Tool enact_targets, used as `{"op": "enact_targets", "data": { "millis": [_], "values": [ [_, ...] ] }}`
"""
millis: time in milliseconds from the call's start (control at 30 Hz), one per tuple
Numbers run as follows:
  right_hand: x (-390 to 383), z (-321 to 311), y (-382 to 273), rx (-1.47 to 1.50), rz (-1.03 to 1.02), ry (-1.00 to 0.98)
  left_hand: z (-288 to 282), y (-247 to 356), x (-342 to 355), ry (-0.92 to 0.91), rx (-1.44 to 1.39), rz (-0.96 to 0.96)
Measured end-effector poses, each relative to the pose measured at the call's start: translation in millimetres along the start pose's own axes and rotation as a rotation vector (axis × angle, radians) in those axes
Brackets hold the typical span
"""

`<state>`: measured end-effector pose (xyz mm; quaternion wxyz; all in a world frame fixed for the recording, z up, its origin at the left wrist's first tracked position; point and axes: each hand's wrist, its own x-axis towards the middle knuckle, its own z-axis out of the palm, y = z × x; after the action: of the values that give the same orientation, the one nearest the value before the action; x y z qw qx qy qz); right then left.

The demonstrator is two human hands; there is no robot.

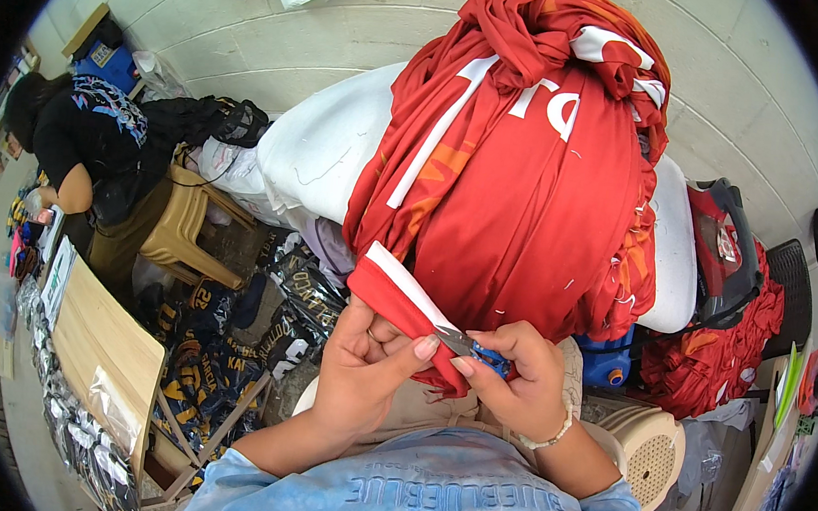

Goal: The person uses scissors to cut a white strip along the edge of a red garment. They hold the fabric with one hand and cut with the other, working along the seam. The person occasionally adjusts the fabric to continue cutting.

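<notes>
My left hand [367,367] grips a red fabric strip with a white band [397,283], its thumb pressed on the lower part. My right hand [520,375] is closed on small blue-handled snips [489,358], whose metal blades lie over the strip at the white band, beside my left thumb. Whether the blades are apart is too small to tell. Just beyond my hands, a large heap of red fabric [518,206] with white lettering and orange patterns is draped over a white padded surface [311,152].
Another person [91,144] in dark clothing is at the left by a stool [189,238]. Below are dark printed garments [219,346] and a wooden board [103,356]. To the right are more red fabric [708,366], a blue container [602,367] and a plastic stool [653,448].
</notes>
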<state>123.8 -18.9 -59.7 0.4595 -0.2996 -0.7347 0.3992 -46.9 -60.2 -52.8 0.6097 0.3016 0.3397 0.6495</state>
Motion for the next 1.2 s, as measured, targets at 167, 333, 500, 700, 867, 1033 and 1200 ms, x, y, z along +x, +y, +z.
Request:
{"op": "enact_targets", "data": {
  "millis": [167, 333, 500, 700, 867, 1033, 1200],
  "values": [
    [-1, 2, 1, 0.114, 0.036, -0.001, -1, 0, -1, 0.005, -0.012, 0.024],
    [-3, 1, 4, 0.093, 0.038, -0.009, -3, -3, 1, -0.004, 0.033, 0.056],
    [-3, 1, 5, 0.076, 0.058, -0.008, -5, -4, 2, 0.006, 0.03, 0.049],
    [1, 2, 6, 0.056, -0.019, -0.01, -6, -5, 1, -0.001, 0.041, 0.067],
    [3, 1, 2, -0.018, -0.006, 0.001, -3, -5, 0, -0.001, 0.085, 0.075],
    [4, -3, 0, 0.039, 0.085, -0.006, -2, -4, 1, -0.003, 0.074, 0.07],
    [-5, 1, 7, 0.317, 0.327, -0.083, -1, -4, 6, -0.01, 0.099, 0.086]
  ]
}}
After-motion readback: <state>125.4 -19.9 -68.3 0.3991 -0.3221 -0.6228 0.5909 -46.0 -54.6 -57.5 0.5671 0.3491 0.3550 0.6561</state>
